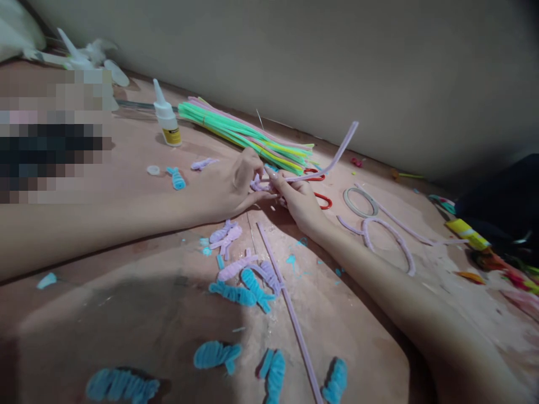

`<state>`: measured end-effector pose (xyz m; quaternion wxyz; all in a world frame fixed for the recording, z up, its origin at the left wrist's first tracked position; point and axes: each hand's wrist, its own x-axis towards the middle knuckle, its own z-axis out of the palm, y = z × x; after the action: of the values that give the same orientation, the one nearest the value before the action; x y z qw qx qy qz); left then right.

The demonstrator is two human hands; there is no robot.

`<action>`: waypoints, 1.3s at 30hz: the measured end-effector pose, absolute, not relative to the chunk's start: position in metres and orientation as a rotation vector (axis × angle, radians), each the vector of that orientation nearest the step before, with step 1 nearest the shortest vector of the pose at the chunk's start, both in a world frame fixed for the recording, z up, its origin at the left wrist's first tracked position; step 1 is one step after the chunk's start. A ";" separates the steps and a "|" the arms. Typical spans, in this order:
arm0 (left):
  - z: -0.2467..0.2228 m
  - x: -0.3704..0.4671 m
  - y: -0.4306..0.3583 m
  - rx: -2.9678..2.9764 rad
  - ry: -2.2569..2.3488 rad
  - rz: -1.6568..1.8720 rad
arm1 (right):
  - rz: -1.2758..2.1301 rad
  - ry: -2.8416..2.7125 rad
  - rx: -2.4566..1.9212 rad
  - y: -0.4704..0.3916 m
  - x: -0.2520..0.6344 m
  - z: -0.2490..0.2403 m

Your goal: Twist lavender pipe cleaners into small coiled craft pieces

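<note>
A lilac pipe cleaner [337,154] runs between my two hands, its long free end rising to the upper right. My left hand [242,179] pinches the coiled, wound part of it, and my right hand [297,199] grips it between thumb and fingers close beside. Partly behind my right hand lie scissors with red handles [323,201]. Below the hands are several wound lilac fish shapes [229,238] and blue fish shapes [256,289]. A straight lilac pipe cleaner [290,308] lies across the table toward me.
A bundle of green, yellow and pink pipe cleaners [244,134] lies behind my hands. A glue bottle [167,115] stands at the left. On the right are a tape ring [361,202], a curled lilac pipe cleaner [396,233] and a yellow packet [467,234]. A wall [337,67] borders the table.
</note>
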<state>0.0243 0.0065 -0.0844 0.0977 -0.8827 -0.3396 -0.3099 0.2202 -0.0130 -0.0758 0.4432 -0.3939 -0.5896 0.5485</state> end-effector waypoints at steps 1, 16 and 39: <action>-0.084 0.025 0.007 -2.598 -0.951 -0.931 | 1.339 -1.458 -0.971 -0.013 0.220 -0.076; -0.067 0.025 0.002 -2.679 -0.937 -0.568 | 1.133 -1.589 -0.988 -0.016 0.221 -0.077; -0.061 0.023 0.002 -2.851 -0.996 -0.532 | 1.383 -1.585 -0.765 -0.010 0.228 -0.079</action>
<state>0.0234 0.0020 -0.0610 0.0375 -0.9290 -0.3247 -0.1734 0.2279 -0.0103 -0.0785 0.4365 -0.3076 -0.6370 0.5560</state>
